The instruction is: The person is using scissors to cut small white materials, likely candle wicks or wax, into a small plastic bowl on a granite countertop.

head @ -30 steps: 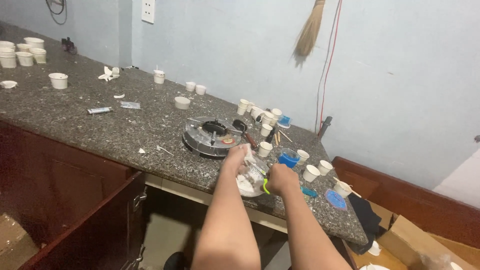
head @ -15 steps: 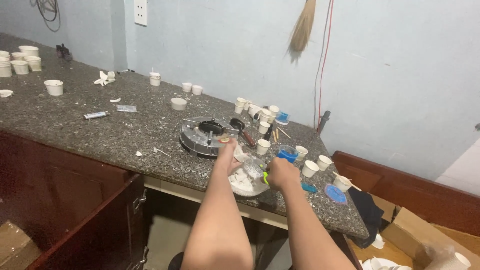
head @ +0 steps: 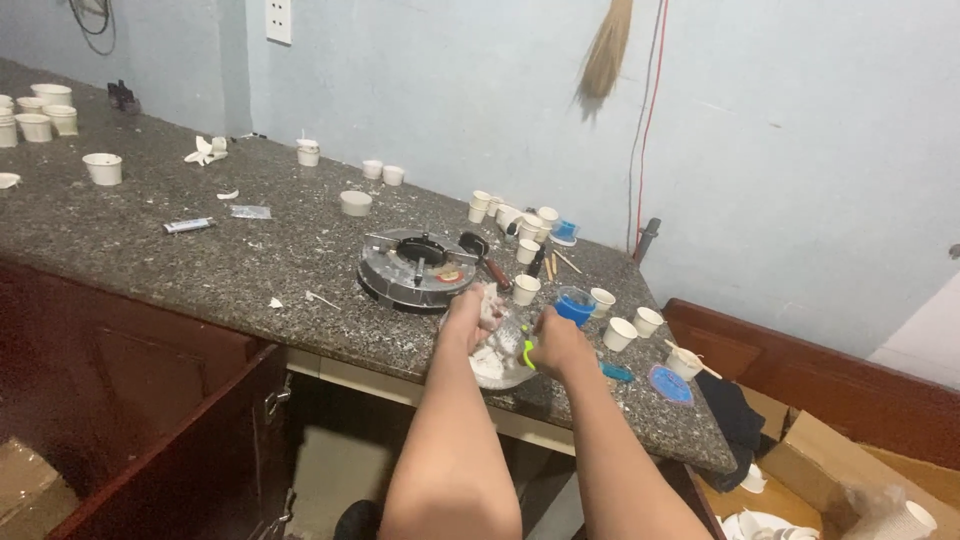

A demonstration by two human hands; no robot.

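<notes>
A white, lumpy mass in a clear shallow dish sits right at the front edge of the table, partly overhanging it, with the drop to the floor directly below. The mass looks pale, wet and crumpled, heaped up on its left side; finer detail is too small to tell. The left hand is curled around the upper left of the mass, fingers closed on a white clump. The right hand is closed in a fist on a small bright green tool whose tip meets the dish. Both forearms come up from below the table edge, close together. Just behind the hands stands a round grey metal device with a dark ring on top, and a brown-handled tool lies beside it. To the right are a blue cup and several small white cups, crowding that side up to the table's right end. To the left, the speckled stone surface is more open, with only scraps, a small tube and scattered cups far off. An open wooden cabinet door juts out below left.
</notes>
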